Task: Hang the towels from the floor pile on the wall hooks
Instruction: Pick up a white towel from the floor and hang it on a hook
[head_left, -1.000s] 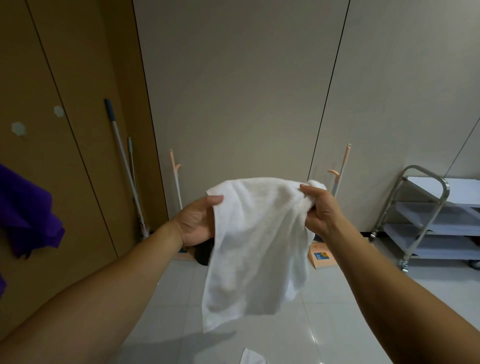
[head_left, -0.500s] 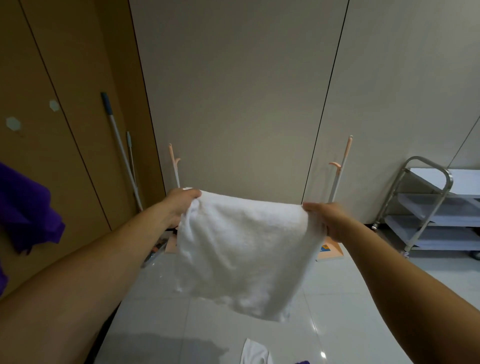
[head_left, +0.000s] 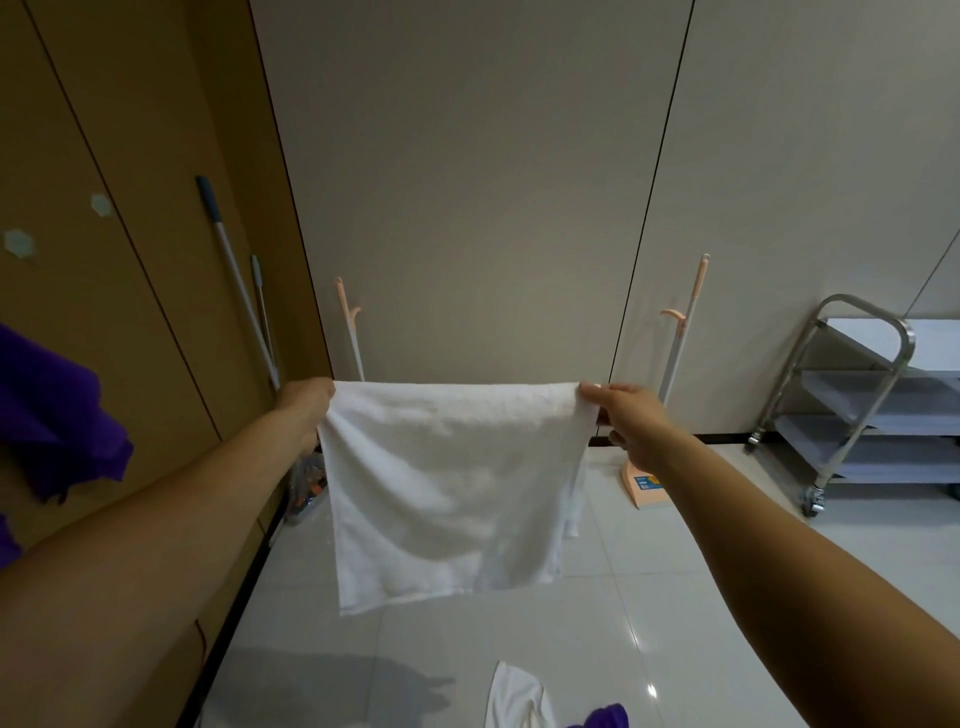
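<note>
**Asker:** Where is the towel?

**Describer:** A white towel (head_left: 452, 488) hangs spread flat in mid-air near the middle of the view. It is in front of a pale panelled wall (head_left: 467, 182) and above a grey tiled floor (head_left: 727, 597). Its top edge is stretched level between two bare arms.

**Asker:** How are the hands holding it?

**Describer:** The left hand (head_left: 304, 410) grips the top left corner — its fingers curl into the cloth and are mostly hidden behind it. The right hand (head_left: 628, 421) pinches the top right corner between thumb and fingers.

**Asker:** What else is around?

**Describer:** On the brown wall (head_left: 130, 156) to the left sit two small pale hexagonal hooks (head_left: 20, 241), close together. Below them a purple towel (head_left: 57, 415) hangs at the frame's edge. At the bottom, on the floor, lies the pile (head_left: 514, 696) — a white cloth with a scrap of purple just beside it. Two mop handles (head_left: 236, 280) lean in the corner. Two peach-coloured handles (head_left: 685, 322) lean against the pale wall behind the towel. A metal cart (head_left: 857, 395) stands at the right.
</note>
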